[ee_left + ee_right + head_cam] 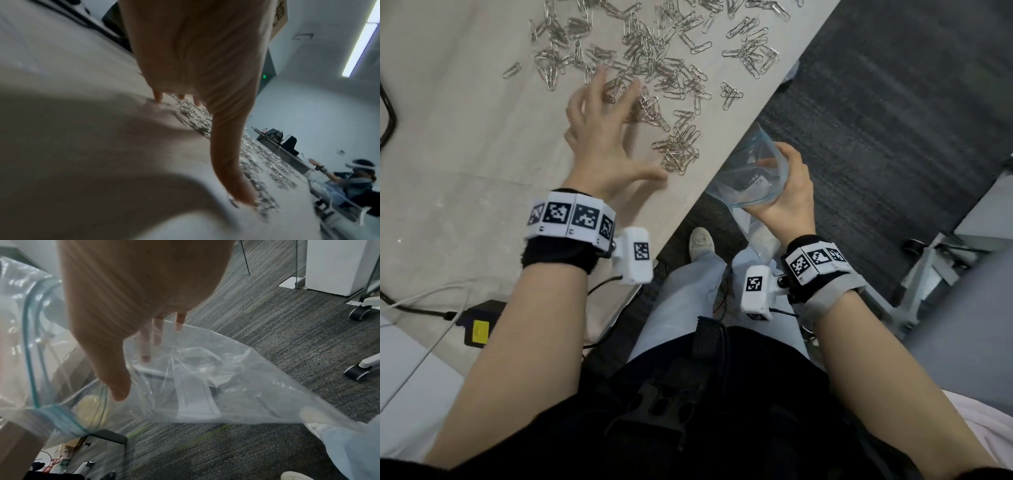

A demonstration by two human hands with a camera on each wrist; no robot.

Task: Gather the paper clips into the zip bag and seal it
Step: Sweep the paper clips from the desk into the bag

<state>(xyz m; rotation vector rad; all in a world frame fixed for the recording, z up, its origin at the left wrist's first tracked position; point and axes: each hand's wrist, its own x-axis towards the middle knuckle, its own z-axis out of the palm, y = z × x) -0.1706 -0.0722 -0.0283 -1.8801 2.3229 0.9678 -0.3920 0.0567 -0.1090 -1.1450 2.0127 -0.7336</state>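
The left hand (604, 137) is spreading its fingers wide on the table (458, 113), fingertips touching the clips (654, 68), which are lying under and beyond them. The right hand (787, 192) is gripping the open bag (748, 171) off the table's edge. The right wrist view is showing its fingers (147, 344) inside the bag's mouth.

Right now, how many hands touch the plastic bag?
1. The right hand holds the plastic bag open just past the table edge. The left hand is spread over the paper clips on the table, apart from the bag.
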